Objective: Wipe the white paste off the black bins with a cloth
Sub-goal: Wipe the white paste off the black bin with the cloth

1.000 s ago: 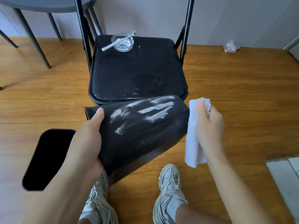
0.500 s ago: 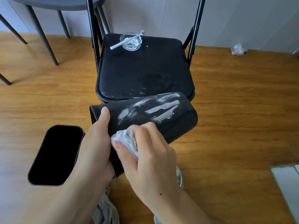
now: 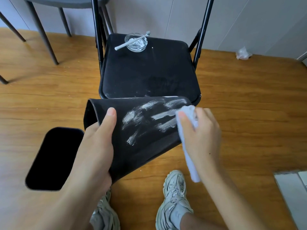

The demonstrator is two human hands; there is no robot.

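A person's left hand grips a black bin tipped on its side above the wooden floor, thumb laid across the upturned wall and the fingers curled round the rim on the far side, apparently so the soiled face points up at the camera and stays steady under pressure. Streaks of white paste run across that face, from its middle toward its right end. The right hand clenches a bunched white cloth and presses it against the right edge of the streaks, a loose tail hanging down near the wrist; starting at the edge likely lets one stroke sweep left over the whole patch. A second black bin stands open on the floor at near left, within reach, presumably next or already done. Just beyond the held bin, a black chair seat carries a glass dish with a toothbrush across it, probably the source of the paste.
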